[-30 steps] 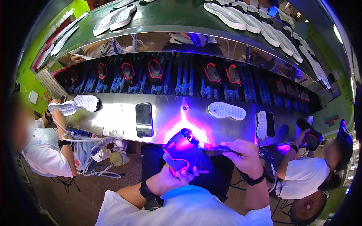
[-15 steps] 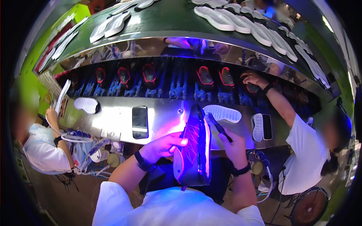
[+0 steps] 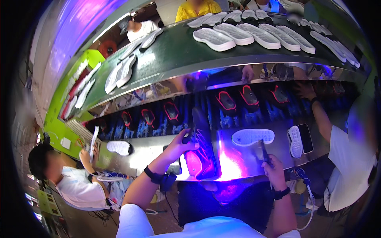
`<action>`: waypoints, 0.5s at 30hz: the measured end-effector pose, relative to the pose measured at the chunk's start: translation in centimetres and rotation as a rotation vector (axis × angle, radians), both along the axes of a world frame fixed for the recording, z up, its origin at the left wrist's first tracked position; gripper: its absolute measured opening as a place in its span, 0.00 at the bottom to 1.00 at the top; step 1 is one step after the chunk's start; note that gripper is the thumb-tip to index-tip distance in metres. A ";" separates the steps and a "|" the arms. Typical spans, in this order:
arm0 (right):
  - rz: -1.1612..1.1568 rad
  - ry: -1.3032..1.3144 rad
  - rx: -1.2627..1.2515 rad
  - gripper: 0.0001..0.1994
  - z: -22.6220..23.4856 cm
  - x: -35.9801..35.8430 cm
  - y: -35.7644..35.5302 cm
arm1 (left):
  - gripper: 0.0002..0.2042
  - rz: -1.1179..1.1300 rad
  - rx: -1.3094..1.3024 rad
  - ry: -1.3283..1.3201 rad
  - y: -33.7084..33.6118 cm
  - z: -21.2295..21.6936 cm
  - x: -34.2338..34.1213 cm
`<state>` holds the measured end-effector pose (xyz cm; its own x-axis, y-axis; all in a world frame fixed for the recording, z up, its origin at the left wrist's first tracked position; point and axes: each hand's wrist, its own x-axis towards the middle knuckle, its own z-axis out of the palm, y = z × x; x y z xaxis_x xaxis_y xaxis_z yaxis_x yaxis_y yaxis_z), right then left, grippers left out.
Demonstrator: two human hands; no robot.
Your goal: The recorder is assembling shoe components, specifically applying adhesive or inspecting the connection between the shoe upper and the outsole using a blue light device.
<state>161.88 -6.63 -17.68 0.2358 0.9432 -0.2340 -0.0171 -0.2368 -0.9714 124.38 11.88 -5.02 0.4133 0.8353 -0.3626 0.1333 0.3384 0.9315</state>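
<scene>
My left hand (image 3: 183, 147) grips a dark shoe upper (image 3: 207, 152) with a pink-lit heel side, around its upper part. The shoe points away from me over the metal bench, and purple light falls on it. My right hand (image 3: 274, 171) is closed around the dark handle of a brush (image 3: 262, 150), its tip just short of a white shoe sole (image 3: 253, 137) lying on the bench. Whether the tip touches the sole I cannot tell. The shoe's far side is hidden.
Beyond the metal bench (image 3: 158, 144), a dark trough holds several red-trimmed shoe uppers (image 3: 251, 98). White soles (image 3: 262, 36) line the green shelf (image 3: 166, 51) above. A phone (image 3: 305, 138) lies at right. Co-workers sit on both sides; the right one's hand (image 3: 304, 90) reaches into the trough.
The shoe has moved forward from my lap over the bench, in my left hand. My right hand has drawn the brush away from the shoe, to the right. The whole view has shifted and tilted.
</scene>
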 end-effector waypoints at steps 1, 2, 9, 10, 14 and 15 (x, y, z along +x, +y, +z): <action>-0.053 0.179 -0.032 0.14 -0.2 0.1 0.9 | 0.38 0.005 0.006 0.068 1.9 -0.7 -0.2; -0.062 0.196 -0.018 0.14 -0.6 0.1 1.3 | 0.37 0.003 0.009 0.129 3.9 -0.9 0.1; -0.102 0.132 0.051 0.16 -3.4 -0.3 0.9 | 0.24 -0.007 -0.095 0.905 19.1 -1.7 3.7; -0.113 0.055 0.065 0.16 -4.0 0.0 0.7 | 0.22 -0.001 -0.061 0.905 20.8 -2.9 4.3; -0.178 0.083 0.050 0.16 -4.3 1.1 0.1 | 0.20 -0.147 0.072 0.522 29.3 -15.3 2.4; -0.191 0.078 0.035 0.16 -4.3 1.1 0.4 | 0.20 -0.074 0.643 0.902 32.3 -21.5 1.4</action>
<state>162.95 -6.26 -21.96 0.3937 0.8909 -0.2266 -0.1339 -0.1883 -0.9729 125.74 44.18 -26.57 0.2731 0.9599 -0.0641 0.8507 -0.2099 0.4819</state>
